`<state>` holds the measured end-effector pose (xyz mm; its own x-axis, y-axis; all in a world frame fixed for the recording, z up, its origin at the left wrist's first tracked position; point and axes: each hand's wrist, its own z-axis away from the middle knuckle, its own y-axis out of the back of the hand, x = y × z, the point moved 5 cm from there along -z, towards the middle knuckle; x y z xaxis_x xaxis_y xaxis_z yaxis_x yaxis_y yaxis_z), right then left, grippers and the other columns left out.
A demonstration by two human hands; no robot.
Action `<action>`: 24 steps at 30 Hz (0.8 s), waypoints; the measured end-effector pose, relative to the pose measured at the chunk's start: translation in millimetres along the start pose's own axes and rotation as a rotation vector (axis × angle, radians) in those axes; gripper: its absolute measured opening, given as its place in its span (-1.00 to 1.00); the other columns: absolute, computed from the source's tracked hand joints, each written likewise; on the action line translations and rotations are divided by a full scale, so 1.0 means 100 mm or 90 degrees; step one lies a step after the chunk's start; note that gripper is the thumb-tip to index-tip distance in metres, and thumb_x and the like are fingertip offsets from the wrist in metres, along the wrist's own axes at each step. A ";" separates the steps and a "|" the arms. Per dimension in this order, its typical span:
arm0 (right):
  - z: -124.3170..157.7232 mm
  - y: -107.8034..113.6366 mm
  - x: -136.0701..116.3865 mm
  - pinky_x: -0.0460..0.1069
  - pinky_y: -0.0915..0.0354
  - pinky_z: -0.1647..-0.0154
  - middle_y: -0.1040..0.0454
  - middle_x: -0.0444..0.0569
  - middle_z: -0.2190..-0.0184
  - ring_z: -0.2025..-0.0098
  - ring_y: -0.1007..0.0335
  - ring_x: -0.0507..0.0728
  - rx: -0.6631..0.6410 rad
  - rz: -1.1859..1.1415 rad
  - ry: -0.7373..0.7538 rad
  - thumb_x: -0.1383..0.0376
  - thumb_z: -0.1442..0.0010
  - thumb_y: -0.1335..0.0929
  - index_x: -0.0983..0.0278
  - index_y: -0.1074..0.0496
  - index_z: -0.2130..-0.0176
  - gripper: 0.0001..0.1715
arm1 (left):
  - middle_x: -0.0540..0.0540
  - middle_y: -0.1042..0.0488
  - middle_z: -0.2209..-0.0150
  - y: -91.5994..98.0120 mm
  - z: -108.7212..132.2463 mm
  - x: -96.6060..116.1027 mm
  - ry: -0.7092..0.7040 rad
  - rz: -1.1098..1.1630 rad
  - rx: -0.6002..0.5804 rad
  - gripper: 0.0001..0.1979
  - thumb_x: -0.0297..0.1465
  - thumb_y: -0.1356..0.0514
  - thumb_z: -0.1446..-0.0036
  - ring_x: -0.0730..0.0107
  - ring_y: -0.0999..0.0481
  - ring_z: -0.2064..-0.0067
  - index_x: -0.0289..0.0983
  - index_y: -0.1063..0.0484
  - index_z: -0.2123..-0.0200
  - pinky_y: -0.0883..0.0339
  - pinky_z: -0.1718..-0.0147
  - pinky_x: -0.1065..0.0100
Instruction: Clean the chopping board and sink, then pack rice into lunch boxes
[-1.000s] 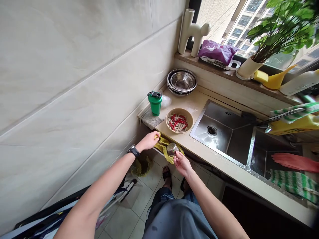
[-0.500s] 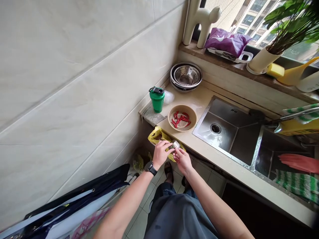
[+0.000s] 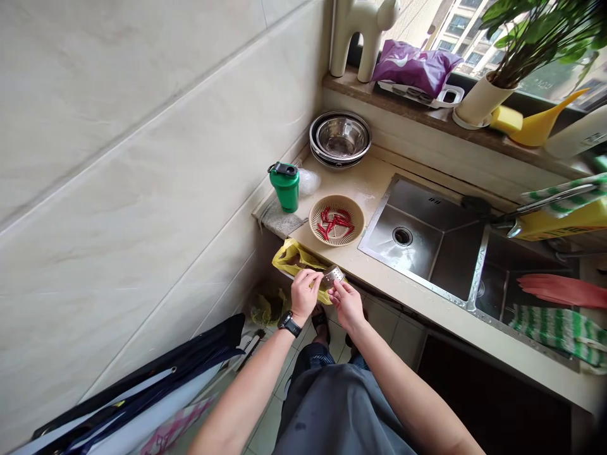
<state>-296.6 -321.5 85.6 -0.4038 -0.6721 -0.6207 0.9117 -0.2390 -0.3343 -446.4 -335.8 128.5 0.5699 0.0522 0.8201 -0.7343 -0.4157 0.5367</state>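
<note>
Both my hands meet at the counter's front edge over a yellow plastic bag [image 3: 290,257] that hangs there. My right hand [image 3: 348,304] pinches a small perforated metal sink strainer [image 3: 332,276], tilted on its side. My left hand [image 3: 305,294], with a black watch on the wrist, has its fingers curled against the strainer's left side and the bag. A beige colander [image 3: 336,220] with red chillies [image 3: 334,222] sits on the counter just behind them.
A green lidded cup [image 3: 285,185] and stacked steel bowls [image 3: 340,138] stand by the tiled wall. A double steel sink [image 3: 416,240] lies to the right, with pink gloves [image 3: 559,289] and a striped cloth [image 3: 554,327]. The sill holds a potted plant [image 3: 478,101] and a purple bag [image 3: 413,64].
My left hand left the bag's far edge and came in to the strainer. The strainer, held upright a second ago, is now tipped on its side between both hands.
</note>
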 end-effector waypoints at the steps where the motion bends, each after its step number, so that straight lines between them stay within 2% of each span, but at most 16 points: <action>1: -0.01 0.02 -0.02 -0.17 -0.42 0.50 -0.49 -0.15 0.57 0.48 -0.47 0.00 0.006 -0.005 0.002 0.08 0.20 -0.70 0.29 -0.51 0.38 -0.47 | -0.15 -0.59 0.22 0.04 -0.01 -0.01 0.019 0.006 0.014 -0.70 -0.25 -0.11 -0.42 0.26 -0.56 0.15 -0.19 -0.63 0.19 -0.49 0.08 0.20; 4: 0.00 0.12 -0.15 -0.18 -0.43 0.52 -0.49 -0.15 0.56 0.49 -0.47 -0.01 0.017 -0.028 0.011 0.14 0.16 -0.70 0.28 -0.50 0.38 -0.51 | -0.15 -0.57 0.20 0.13 -0.01 -0.08 0.050 -0.011 0.009 -0.69 -0.23 -0.10 -0.42 0.26 -0.56 0.14 -0.19 -0.63 0.15 -0.50 0.09 0.23; 6: 0.03 0.23 -0.32 -0.20 -0.43 0.52 -0.50 -0.15 0.55 0.49 -0.47 -0.02 0.021 -0.041 0.024 0.18 0.15 -0.70 0.27 -0.51 0.36 -0.53 | -0.15 -0.56 0.21 0.09 0.00 -0.14 0.039 -0.046 -0.053 -0.70 -0.26 -0.11 -0.41 0.27 -0.56 0.15 -0.19 -0.64 0.15 -0.49 0.11 0.24; 8: 0.06 0.40 -0.56 -0.21 -0.45 0.51 -0.52 -0.14 0.52 0.47 -0.48 -0.02 0.032 -0.047 0.047 0.20 0.15 -0.70 0.26 -0.52 0.33 -0.54 | -0.14 -0.57 0.22 -0.03 0.03 -0.20 0.012 -0.109 -0.145 -0.71 -0.33 -0.10 -0.40 0.25 -0.54 0.15 -0.20 -0.65 0.17 -0.47 0.11 0.23; 12: 0.09 0.94 -1.27 -0.23 -0.45 0.50 -0.51 -0.16 0.52 0.47 -0.48 -0.03 0.096 -0.034 0.147 0.19 0.19 -0.71 0.25 -0.51 0.34 -0.50 | -0.19 -0.60 0.20 -0.42 0.07 -0.32 -0.010 -0.281 -0.342 -0.69 -0.46 -0.08 -0.35 0.17 -0.52 0.07 -0.22 -0.67 0.17 -0.43 0.08 0.20; 15: -0.03 1.48 -1.89 -0.20 -0.45 0.49 -0.48 -0.17 0.55 0.47 -0.48 -0.01 0.165 0.031 0.222 0.14 0.24 -0.71 0.27 -0.50 0.36 -0.46 | -0.23 -0.63 0.21 -0.67 0.04 -0.36 0.005 -0.333 -0.410 -0.67 -0.53 -0.09 -0.29 0.14 -0.55 0.08 -0.24 -0.68 0.20 -0.39 0.04 0.18; 17: -0.22 1.83 -2.26 -0.16 -0.45 0.47 -0.47 -0.16 0.57 0.46 -0.49 0.02 0.201 0.099 0.240 0.11 0.25 -0.70 0.28 -0.50 0.38 -0.46 | -0.26 -0.64 0.25 -0.81 0.02 -0.38 0.022 -0.355 -0.433 -0.65 -0.57 -0.07 -0.27 0.10 -0.58 0.10 -0.25 -0.68 0.20 -0.38 0.06 0.16; 20: -0.70 2.24 -2.67 -0.10 -0.44 0.45 -0.47 -0.13 0.58 0.47 -0.49 0.05 0.220 0.260 0.241 0.06 0.16 -0.66 0.29 -0.52 0.39 -0.52 | -0.32 -0.64 0.27 -0.95 0.02 -0.39 0.061 -0.406 -0.457 -0.62 -0.57 -0.03 -0.26 0.00 -0.59 0.11 -0.28 -0.68 0.26 -0.34 0.09 0.10; 22: -1.13 2.39 -2.87 -0.06 -0.42 0.41 -0.50 -0.09 0.56 0.47 -0.51 0.09 0.226 0.436 0.243 0.04 0.02 -0.59 0.30 -0.54 0.39 -0.59 | -0.35 -0.64 0.24 -1.01 0.03 -0.39 0.084 -0.438 -0.460 -0.63 -0.57 -0.03 -0.24 -0.03 -0.58 0.07 -0.28 -0.67 0.31 -0.31 0.08 0.08; 24: -1.61 2.43 -3.00 -0.03 -0.41 0.32 -0.56 0.00 0.49 0.41 -0.57 0.14 0.223 0.662 0.252 0.08 -0.14 -0.51 0.31 -0.57 0.37 -0.67 | -0.33 -0.65 0.22 -1.07 0.04 -0.40 0.114 -0.466 -0.463 -0.62 -0.57 -0.02 -0.24 -0.02 -0.56 0.03 -0.26 -0.67 0.28 -0.28 0.05 0.09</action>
<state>33.5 -64.8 76.7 0.6118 -0.4069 -0.6784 0.7629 0.0769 0.6419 -389.3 -297.0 37.4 0.9453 0.2284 0.2327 -0.3108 0.4152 0.8550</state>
